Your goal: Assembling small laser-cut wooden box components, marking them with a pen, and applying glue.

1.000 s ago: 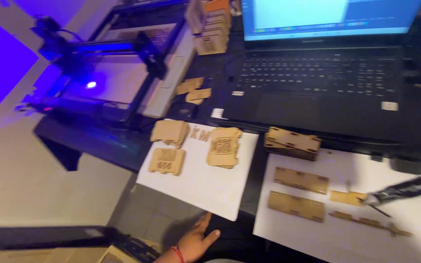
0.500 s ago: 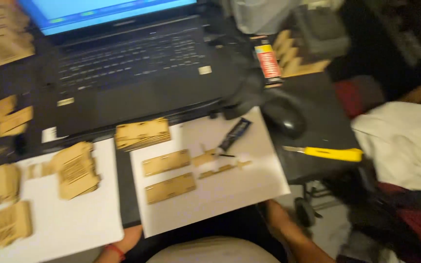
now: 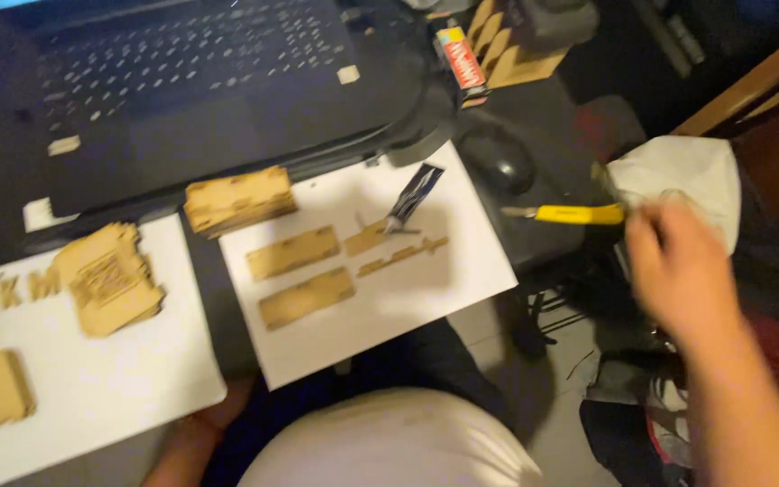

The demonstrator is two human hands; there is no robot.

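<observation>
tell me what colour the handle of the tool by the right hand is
Yellow handle, clearest in the head view.

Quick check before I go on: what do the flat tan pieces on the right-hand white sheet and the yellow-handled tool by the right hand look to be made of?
The flat tan pieces look like thin plywood or fibreboard, matte, with notched, darker edges that suggest cutting; cardboard is possible. The white sheet under them looks like plain paper. The yellow-handled tool seems to have a smooth plastic grip and a thin metal tip, though the view is blurred. The right hand hovers beside it.

Dim warm light; white paper sheets [image 3: 380,307] brightest; right hand [image 3: 678,271] motion-blurred; corners dark.
</observation>
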